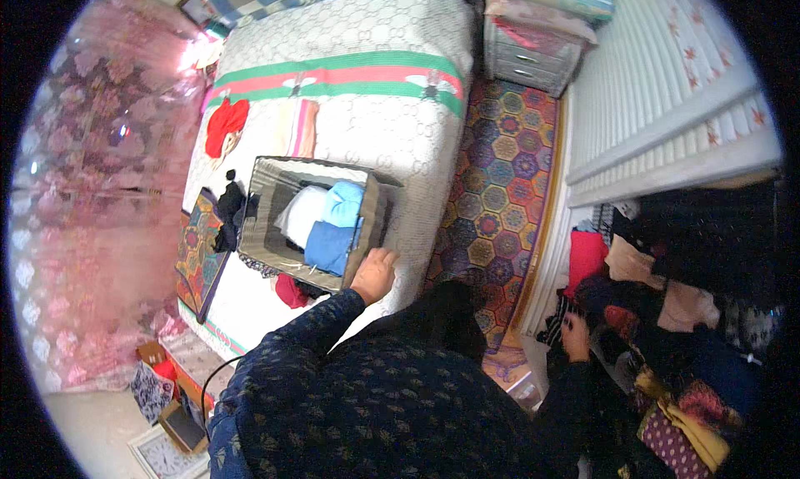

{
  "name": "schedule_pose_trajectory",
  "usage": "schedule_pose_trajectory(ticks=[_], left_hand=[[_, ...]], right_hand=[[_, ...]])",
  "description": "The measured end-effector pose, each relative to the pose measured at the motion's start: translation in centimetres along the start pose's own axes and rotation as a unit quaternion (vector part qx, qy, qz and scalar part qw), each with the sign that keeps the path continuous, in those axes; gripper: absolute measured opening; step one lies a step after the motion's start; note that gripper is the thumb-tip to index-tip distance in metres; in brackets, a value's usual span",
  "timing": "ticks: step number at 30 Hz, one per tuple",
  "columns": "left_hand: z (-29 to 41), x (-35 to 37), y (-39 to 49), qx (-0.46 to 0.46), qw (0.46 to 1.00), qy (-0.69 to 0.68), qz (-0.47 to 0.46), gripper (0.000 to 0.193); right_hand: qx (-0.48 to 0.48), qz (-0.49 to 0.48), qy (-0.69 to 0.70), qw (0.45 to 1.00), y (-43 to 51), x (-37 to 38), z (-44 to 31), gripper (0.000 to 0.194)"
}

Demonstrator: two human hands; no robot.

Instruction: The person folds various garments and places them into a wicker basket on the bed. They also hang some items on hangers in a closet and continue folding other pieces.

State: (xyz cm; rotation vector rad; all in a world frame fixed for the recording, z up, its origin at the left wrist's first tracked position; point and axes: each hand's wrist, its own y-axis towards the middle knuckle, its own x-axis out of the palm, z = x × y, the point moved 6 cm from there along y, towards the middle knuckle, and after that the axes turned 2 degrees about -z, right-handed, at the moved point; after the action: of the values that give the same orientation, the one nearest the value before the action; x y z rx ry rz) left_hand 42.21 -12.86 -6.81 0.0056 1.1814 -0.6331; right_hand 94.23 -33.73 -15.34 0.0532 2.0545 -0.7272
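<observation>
On the bed (406, 141) stands a grey fabric storage box (265, 235) with folded blue cloth (326, 246), folded light blue cloth (344, 204) and white cloth (303, 213) inside. My left hand (375, 272) rests at the box's near right corner, its fingers slightly bent over the bedspread; it seems to hold nothing. At the right, my right hand (575, 337) reaches among clothes in an open wardrobe and touches a black-and-white striped cloth (554, 326). Whether its fingers grip that cloth is unclear. A red garment (586, 260) lies beyond it.
Left of the box lie black cloth (230, 207), a red garment (226, 126) and a patterned board-like piece (201, 251). A folded striped towel (303, 129) is behind it. A nightstand (531, 47), a patterned rug (494, 216) and a folding door (662, 141) stand at the right.
</observation>
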Motion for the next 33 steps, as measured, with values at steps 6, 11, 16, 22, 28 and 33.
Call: schedule_pose_trajectory(ticks=[6,11,16,22,28,33], left_hand=[[4.2,-5.9,-3.5,0.213,0.973,0.057,0.069,0.056],[0.1,-9.3,-8.8,0.032,0.978,0.136,0.152,0.061],[-6.6,-7.2,-10.3,0.057,0.981,0.128,0.133,0.041],[-8.2,-5.5,-11.0,0.064,0.962,0.166,0.209,0.033],[-6.7,-6.0,-10.8,0.127,0.938,0.179,0.27,0.033],[-5.0,-5.2,-10.2,0.203,0.889,0.188,0.365,0.03]], right_hand=[[0.047,-0.158,-0.047,0.985,-4.5,10.4,1.6,0.04],[-0.033,-0.113,-0.006,0.993,-3.7,15.2,-1.5,0.025],[-0.06,-0.105,0.065,0.991,2.8,17.9,-6.4,0.023],[-0.154,0.019,0.08,0.985,5.1,17.3,-20.5,0.032],[-0.2,-0.035,0.159,0.966,4.5,21.0,-27.4,0.033],[-0.152,0.088,0.11,0.978,4.9,24.2,-21.9,0.033]])
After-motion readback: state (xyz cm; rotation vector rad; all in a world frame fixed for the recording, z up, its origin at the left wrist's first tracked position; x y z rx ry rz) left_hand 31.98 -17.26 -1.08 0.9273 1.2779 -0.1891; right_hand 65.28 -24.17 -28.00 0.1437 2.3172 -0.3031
